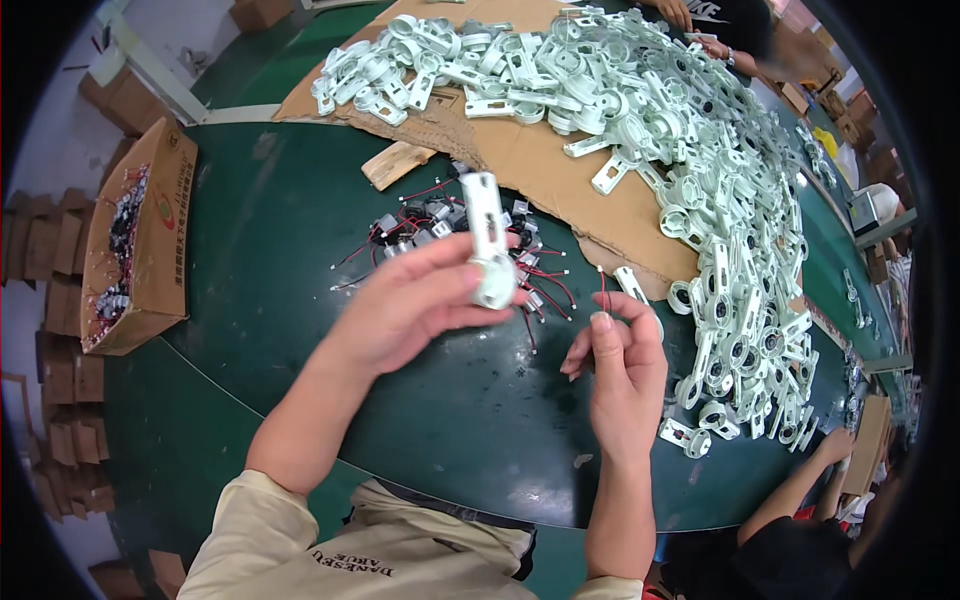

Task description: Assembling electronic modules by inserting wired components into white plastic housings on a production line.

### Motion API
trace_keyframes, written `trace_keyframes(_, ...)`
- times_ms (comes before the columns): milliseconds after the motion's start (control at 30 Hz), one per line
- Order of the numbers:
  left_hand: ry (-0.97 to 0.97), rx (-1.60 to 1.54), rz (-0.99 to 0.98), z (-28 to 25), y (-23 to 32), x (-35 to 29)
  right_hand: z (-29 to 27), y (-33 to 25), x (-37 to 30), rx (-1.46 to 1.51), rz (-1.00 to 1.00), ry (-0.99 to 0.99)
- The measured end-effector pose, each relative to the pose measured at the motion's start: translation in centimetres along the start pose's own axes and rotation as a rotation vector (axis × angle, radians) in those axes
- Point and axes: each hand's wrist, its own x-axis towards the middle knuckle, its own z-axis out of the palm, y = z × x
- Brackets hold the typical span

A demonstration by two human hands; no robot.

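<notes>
Left hand (415,300) fingers around pale plastic housing (488,240); right hand (625,360) pinching red wire (606,290).

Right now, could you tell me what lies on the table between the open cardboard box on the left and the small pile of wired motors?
In the head view, only bare green table lies between the cardboard box and the wired motors.

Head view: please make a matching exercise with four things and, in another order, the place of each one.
Things:
1. white plastic part
2. thin wire
3. pile of small motors
4. open cardboard box

Places:
A. at the far left of the green table
B. pinched in the right hand
C. held in the left hand
D. on the table behind the left hand

Pairs: 1-C, 2-B, 3-D, 4-A
</notes>
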Motion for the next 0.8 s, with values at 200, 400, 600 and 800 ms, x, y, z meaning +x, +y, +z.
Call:
trace_keyframes(200, -0.066, -0.095, -0.123, 1.0, -2.8, 0.7, 0.6, -0.5, -1.2, -0.068, -0.067, 0.056)
trace_keyframes(400, -0.043, 0.01, -0.137, 1.6, -3.7, 0.4, 1.0, 0.8, -1.1, -0.383, -0.291, 0.141)
trace_keyframes(600, -0.078, -0.004, -0.095, 2.0, -4.4, 0.3, 1.3, 1.5, -1.3, -0.485, -0.405, 0.201)
trace_keyframes(800, -0.109, -0.037, -0.099, 2.1, -4.3, 0.2, 1.5, 1.9, -1.3, -0.473, -0.443, 0.236)
